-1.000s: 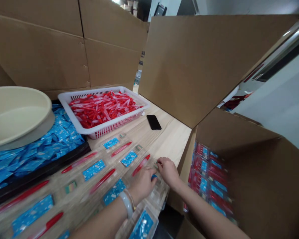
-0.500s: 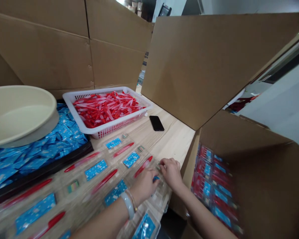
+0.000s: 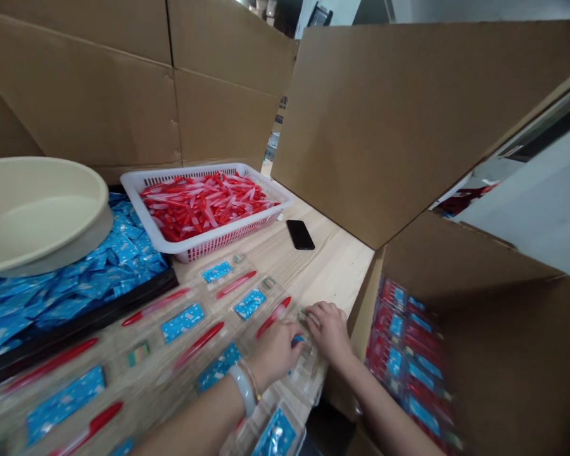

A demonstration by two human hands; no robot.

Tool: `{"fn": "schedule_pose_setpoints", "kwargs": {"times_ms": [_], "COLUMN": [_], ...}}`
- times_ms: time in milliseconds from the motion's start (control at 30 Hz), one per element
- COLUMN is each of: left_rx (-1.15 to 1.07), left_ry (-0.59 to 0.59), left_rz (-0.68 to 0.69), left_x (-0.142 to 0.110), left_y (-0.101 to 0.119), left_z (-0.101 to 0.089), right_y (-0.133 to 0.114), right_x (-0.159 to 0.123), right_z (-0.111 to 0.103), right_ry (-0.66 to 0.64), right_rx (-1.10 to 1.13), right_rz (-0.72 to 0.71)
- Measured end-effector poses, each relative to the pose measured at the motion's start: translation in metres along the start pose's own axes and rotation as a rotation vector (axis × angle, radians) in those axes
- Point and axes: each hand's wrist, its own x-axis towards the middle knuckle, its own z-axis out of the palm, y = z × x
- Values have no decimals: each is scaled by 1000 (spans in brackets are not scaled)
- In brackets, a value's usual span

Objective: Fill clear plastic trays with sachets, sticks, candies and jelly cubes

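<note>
Several clear plastic cases lie in rows on the table, with red tapered pen-like sticks, blue patterned packets and small greenish pieces in their compartments. At the right end of the rows, my left hand bends its fingers over a case, and a bit of blue packet shows beside them. My right hand has its curled fingertips at the far edge of the same case, by a small greenish piece. Both hands cover much of this case. A bracelet and a pale bangle circle my left wrist.
A white basket of red sticks stands at the back. Left of it, a cream basin rests on heaped blue packets. A black phone lies on the table. An open cardboard box at right holds filled cases.
The right hand's fingers have shifted slightly at the case edge. The left hand stays almost in place, and the view has moved a little.
</note>
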Motion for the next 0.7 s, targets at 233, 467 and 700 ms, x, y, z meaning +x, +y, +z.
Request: {"fn": "schedule_pose_setpoints", "kwargs": {"times_ms": [233,467,700], "left_rx": [-21,-25,-39], "left_ry": [4,7,1], "left_rz": [11,15,-2], "left_x": [2,2,2], "left_y": [0,1,0], "left_z": [2,0,1], "right_y": [-7,-9,5], "right_x": [5,7,6], "right_z": [6,2,2], "right_ry": [3,-3,-19], "right_rx": [-103,-107,1], "right_rz": [51,113,60]}}
